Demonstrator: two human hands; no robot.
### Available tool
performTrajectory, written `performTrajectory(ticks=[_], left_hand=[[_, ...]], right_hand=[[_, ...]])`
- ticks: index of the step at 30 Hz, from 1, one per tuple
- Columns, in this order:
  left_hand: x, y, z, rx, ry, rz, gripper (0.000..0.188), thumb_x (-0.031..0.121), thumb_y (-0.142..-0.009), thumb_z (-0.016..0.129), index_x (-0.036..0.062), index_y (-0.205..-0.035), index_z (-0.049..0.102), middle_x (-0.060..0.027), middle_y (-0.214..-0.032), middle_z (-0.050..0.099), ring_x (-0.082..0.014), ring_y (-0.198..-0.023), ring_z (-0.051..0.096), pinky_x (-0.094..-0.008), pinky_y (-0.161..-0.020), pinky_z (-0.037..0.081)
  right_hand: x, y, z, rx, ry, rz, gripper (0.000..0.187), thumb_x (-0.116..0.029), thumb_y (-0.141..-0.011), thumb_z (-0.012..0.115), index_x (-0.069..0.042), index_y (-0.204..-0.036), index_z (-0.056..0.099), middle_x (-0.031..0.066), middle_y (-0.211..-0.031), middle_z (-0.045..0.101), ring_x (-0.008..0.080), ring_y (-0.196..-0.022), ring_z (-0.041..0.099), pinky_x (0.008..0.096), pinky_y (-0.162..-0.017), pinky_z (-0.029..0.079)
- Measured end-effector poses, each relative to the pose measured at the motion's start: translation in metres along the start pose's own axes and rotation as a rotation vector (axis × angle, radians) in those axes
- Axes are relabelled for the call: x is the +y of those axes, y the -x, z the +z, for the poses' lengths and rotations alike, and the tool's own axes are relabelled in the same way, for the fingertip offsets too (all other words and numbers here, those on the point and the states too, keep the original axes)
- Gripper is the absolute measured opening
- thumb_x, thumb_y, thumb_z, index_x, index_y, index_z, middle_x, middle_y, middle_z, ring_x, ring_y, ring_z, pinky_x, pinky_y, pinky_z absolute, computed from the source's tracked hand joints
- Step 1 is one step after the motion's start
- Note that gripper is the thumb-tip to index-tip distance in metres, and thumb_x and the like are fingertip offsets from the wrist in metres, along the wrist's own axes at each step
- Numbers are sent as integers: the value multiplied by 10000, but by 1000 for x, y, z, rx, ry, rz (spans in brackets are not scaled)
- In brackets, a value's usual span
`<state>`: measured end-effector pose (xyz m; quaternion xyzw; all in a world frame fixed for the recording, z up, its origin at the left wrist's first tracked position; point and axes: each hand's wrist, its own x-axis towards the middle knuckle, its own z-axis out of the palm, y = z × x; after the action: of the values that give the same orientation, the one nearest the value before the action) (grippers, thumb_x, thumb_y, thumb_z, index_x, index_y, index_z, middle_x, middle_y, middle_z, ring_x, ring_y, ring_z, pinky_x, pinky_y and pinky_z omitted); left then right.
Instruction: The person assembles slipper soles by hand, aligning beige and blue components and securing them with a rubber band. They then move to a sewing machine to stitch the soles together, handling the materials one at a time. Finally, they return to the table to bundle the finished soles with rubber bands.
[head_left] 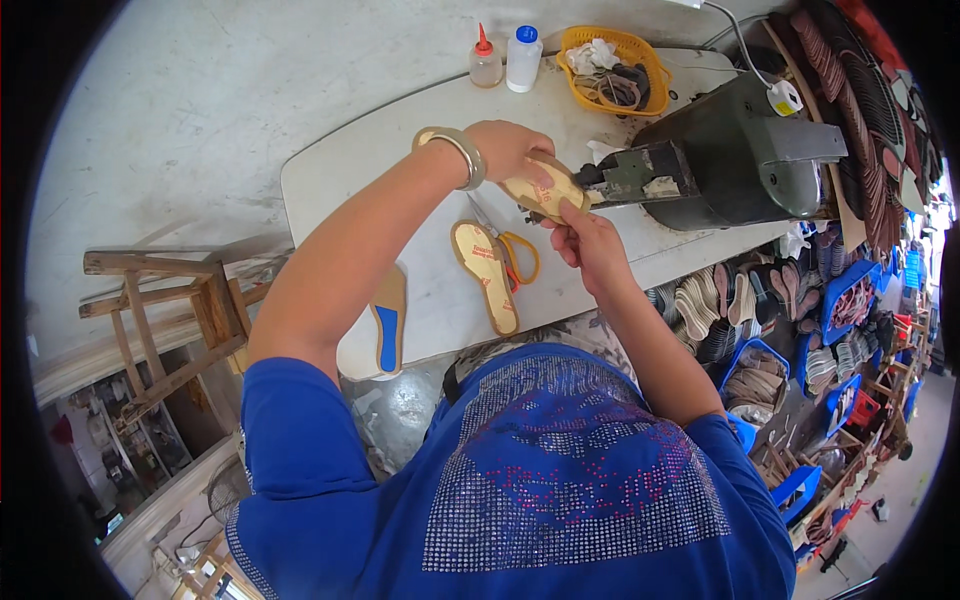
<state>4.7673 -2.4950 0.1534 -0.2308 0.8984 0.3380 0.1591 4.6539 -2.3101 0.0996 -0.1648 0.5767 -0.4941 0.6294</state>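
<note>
A tan insole (530,190) with red print lies at the working end of a dark green sewing machine (740,165). My left hand (508,150) grips its far side from above, thumb on top and a metal bangle on the wrist. With thumb and fingers, my right hand (590,240) pinches the near edge of the same insole. The machine's head hides the insole's right end. Nearer to me on the white table lies another printed insole (485,270), partly over scissors (523,262) with orange handles. Left of it, partly behind my left arm, rests an insole with a blue patch (388,335).
At the table's far side stand a red-tipped bottle (485,65), a blue-capped white bottle (523,60) and a yellow basket (650,75) of scraps. A wooden stool (165,300) is at left. Blue crates (755,385) and many shoe parts crowd the right.
</note>
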Motion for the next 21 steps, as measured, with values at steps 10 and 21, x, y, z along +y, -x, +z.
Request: performTrajectory(ticks=[10,21], left_hand=[[19,28,32,189,200,-242,486,423,-841,604,81,-1180,544,-165,-979,655,-301,-883,629,-373,-784,470],[46,36,71,377,404,-372,519,456,-864,561,70,-1207,504,-188,-961,652,-330,-859,642,-389,-758,488]], right_hand=[[-11,-5,-14,46,132,-31,384,-374,-905,551,-29,-787,670,10,-566,569,73,-391,417,226,-382,258],[30,50,10,-173,155,-156,273,-218,-890,591,-15,-1072,597,49,-891,650,81,-758,593,220,-630,464]])
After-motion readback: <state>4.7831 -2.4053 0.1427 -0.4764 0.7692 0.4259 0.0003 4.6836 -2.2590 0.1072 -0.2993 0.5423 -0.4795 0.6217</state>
